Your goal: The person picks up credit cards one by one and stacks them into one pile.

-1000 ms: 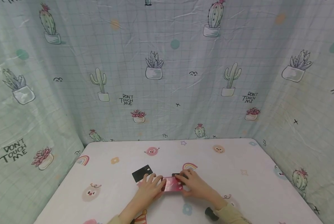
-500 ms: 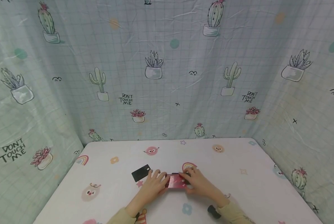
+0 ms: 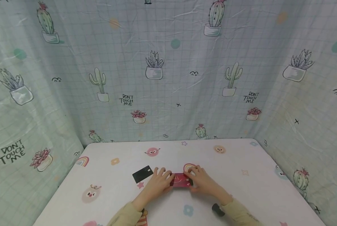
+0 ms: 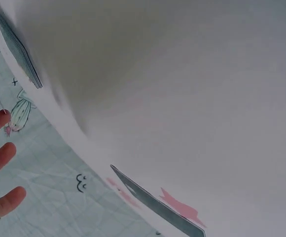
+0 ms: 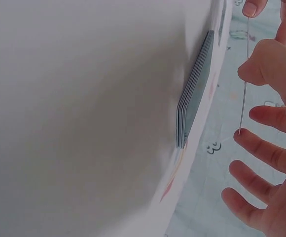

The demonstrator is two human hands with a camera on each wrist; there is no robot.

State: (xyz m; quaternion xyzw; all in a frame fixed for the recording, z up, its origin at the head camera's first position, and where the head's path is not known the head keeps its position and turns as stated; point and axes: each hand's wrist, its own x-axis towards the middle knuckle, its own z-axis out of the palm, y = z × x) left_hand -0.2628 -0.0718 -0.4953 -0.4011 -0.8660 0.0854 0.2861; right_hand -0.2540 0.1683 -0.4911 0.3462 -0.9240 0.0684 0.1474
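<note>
A glossy red bank card (image 3: 180, 180) is held level by both hands over the table. My left hand (image 3: 159, 181) pinches its left end, and my right hand (image 3: 204, 182) pinches the right end. Seen edge-on in the right wrist view, the card (image 5: 244, 94) is a thin line between thumb and fingertips, with other fingers spread. Under it a neat stack of cards (image 5: 195, 94) lies on the table, apart from the held card; the head view mostly hides this stack. A single black bank card (image 3: 142, 174) lies to the left of my left hand.
The white table (image 3: 114, 188) has printed cartoon faces, rainbows and stars. A cactus-print curtain (image 3: 168, 119) stands along its back and sides. A small black device (image 3: 218, 209) sits at my right wrist.
Both hands have moved a little right and away from me with the red card, over the stack. The card's glare has lessened. The single black card has stayed in place.
</note>
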